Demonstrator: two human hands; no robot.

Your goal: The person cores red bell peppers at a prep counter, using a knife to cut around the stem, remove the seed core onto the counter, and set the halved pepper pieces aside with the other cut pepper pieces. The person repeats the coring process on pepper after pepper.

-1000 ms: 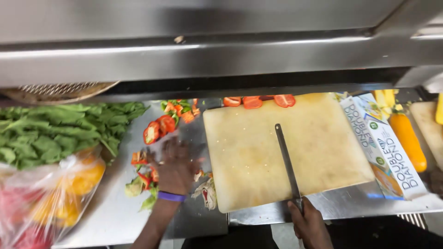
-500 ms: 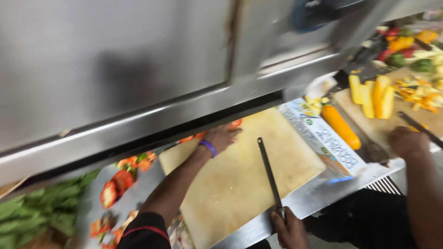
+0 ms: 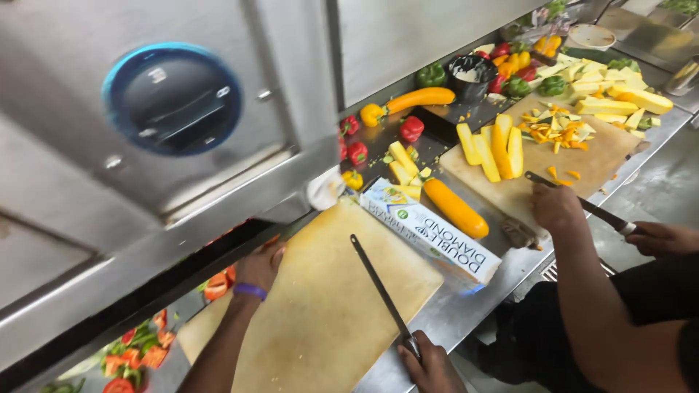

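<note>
On the steel desk [image 3: 466, 313] | left hand [image 3: 258, 266] is reaching over bare cutting board [image 3: 320, 306] toward cut peppers [image 3: 218, 284], grip loose, empty; right hand [image 3: 429, 364] is gripping knife [image 3: 382, 291] handle, blade lying flat | step: between cuts, fetching; next: pulling pepper onto board before lifting blade

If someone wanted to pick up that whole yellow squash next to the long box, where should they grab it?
Probably around the middle of the yellow squash, coming from above. It lies flat and whole on the steel counter, slanting beside the long box, with its top and counter-side flank bare. Fingers would fit best across its width, since it is long and rounded.
</note>
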